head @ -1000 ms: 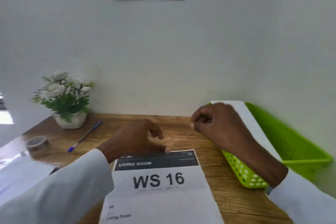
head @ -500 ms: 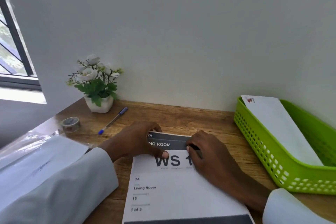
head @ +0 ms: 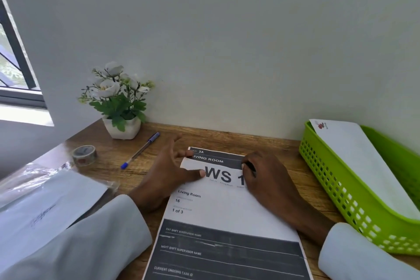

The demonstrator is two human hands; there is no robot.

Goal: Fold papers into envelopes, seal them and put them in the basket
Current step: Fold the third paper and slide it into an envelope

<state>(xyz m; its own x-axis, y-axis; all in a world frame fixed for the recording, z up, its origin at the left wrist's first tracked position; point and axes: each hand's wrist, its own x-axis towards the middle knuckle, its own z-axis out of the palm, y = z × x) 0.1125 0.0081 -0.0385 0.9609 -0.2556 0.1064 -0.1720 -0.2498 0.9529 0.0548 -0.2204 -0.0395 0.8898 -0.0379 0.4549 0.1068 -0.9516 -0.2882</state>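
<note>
A printed paper (head: 227, 209) marked "WS 16" lies flat on the wooden desk in front of me. My left hand (head: 168, 175) holds its top left part, thumb pressed on the sheet and forefinger at the top corner. My right hand (head: 268, 177) grips the top right edge with curled fingers, covering the last digit. A lime-green basket (head: 341, 195) stands at the right with one white envelope (head: 361, 161) lying in it. A stack of white envelopes (head: 47, 200) in clear plastic lies at the left, partly under my left sleeve.
A roll of tape (head: 84, 154) and a blue pen (head: 141, 150) lie left of the paper. A white pot of white flowers (head: 118, 102) stands at the back left against the wall. A window is at the far left.
My right hand came from the basket side down onto the paper's top right edge. My left hand shifted onto the top left part. The view dropped lower over the desk.
</note>
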